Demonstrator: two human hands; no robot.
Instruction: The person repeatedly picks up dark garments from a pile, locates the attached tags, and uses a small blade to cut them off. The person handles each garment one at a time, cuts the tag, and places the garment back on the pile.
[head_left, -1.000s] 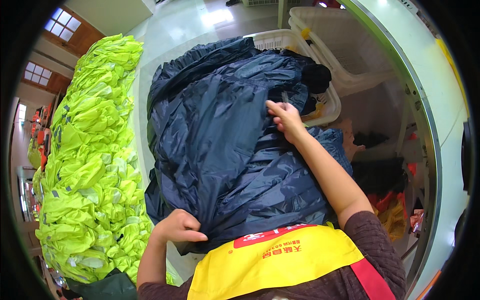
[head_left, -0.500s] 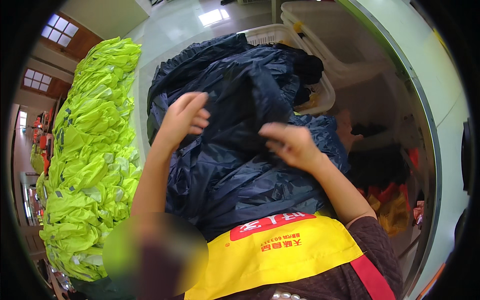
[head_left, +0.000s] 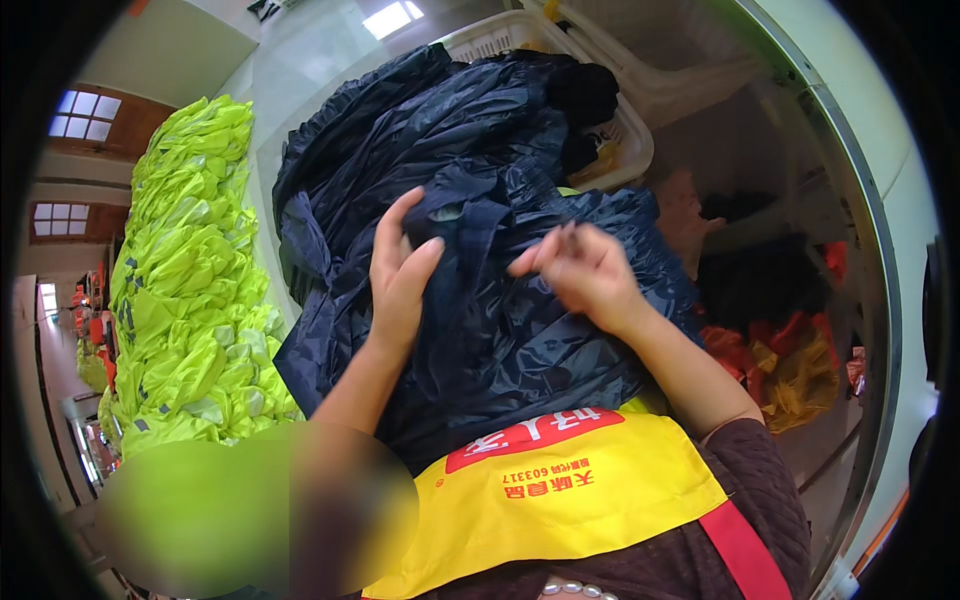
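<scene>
A large heap of dark navy, shiny garments (head_left: 430,130) lies in front of me. My left hand (head_left: 400,270) is over the middle of it, thumb and index finger spread apart beside a raised navy fabric edge (head_left: 470,215). No cloth shows between those fingers. To the right of that edge, my right hand (head_left: 590,275) hovers above the navy cloth with its fingers curled and pinched together. What the pinch holds, if anything, is too small and blurred to make out.
A long pile of neon yellow-green garments (head_left: 190,290) runs along the left. Behind the heap stands a white plastic basket (head_left: 635,150) with dark items in it. Red and orange plastic bags (head_left: 790,370) lie lower right, inside the metal table edge (head_left: 870,230).
My left hand has moved right and nearer my right hand, its fingers now pointing up. The navy cloth between the hands has shifted, and a folded edge now stands up there.
</scene>
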